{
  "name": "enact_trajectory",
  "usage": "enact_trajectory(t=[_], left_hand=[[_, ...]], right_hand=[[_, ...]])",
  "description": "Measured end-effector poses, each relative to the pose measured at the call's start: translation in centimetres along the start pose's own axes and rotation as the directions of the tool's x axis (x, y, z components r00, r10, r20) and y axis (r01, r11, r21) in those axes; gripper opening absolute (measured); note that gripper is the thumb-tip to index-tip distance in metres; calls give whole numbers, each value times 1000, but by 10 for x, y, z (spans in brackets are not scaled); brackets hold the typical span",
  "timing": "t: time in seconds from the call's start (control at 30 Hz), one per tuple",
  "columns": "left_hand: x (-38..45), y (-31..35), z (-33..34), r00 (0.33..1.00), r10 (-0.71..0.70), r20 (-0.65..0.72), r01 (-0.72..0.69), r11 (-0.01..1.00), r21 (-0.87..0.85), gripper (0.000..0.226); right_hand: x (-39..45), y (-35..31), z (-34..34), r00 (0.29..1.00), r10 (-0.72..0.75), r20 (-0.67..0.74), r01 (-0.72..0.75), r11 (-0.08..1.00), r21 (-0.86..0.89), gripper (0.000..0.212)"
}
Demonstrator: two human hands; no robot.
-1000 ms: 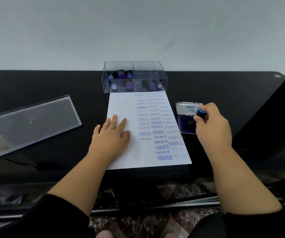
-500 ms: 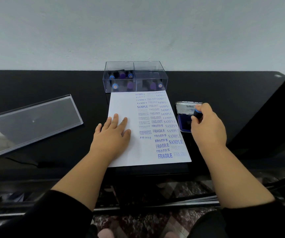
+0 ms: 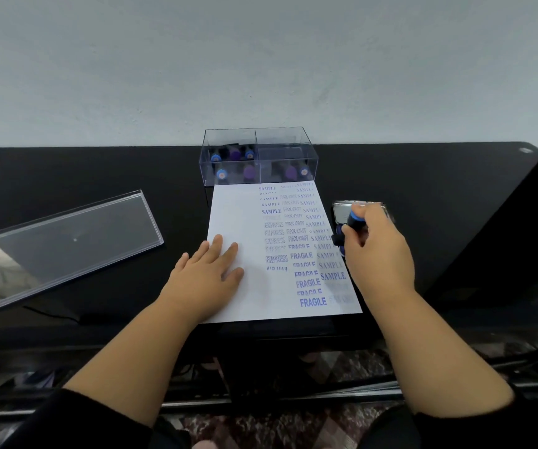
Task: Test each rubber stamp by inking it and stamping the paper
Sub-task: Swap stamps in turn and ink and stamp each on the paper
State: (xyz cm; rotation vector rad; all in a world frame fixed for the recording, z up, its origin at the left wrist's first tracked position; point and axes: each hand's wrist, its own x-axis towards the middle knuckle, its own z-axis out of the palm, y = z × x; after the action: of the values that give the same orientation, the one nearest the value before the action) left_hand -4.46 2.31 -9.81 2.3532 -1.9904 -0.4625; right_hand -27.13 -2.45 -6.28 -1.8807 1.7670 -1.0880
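A white sheet of paper (image 3: 238, 215) lies on the black table (image 3: 83, 176), its right half covered with blue stamped words. My left hand (image 3: 207, 273) rests flat on the paper's left part, fingers straight. My right hand (image 3: 376, 254) grips a black rubber stamp with a blue top (image 3: 353, 222), tilted, at the right edge of the paper over the open blue ink pad (image 3: 338, 212). Most of the pad is hidden by my hand.
A clear plastic box (image 3: 261, 137) with compartments holding several blue- and purple-topped stamps stands behind the paper by the wall. Its clear lid (image 3: 66, 244) lies at the left. A dark object borders the table's right side.
My right hand has shifted the stamp slightly left and down over the ink pad and tilted it toward the paper. My left hand has stayed flat on the sheet.
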Motion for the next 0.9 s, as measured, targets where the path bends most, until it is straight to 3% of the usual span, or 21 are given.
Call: enact_trajectory(t=[0.3,0.5,0.9], left_hand=[[-12,1,6,997,-14,-75,15,1000,7,54],[-9,-2,6,998,-16,-68,16,1000,-12,53],[-8,-3,6,998,-11,-59,10,1000,-15,54]], right_hand=[[-26,-23,14,985,-109,131,102,993,55,29],[-36,-32,26,962,-141,236,144,990,3,28],[-42,-33,38,944,-150,295,175,983,-60,30]])
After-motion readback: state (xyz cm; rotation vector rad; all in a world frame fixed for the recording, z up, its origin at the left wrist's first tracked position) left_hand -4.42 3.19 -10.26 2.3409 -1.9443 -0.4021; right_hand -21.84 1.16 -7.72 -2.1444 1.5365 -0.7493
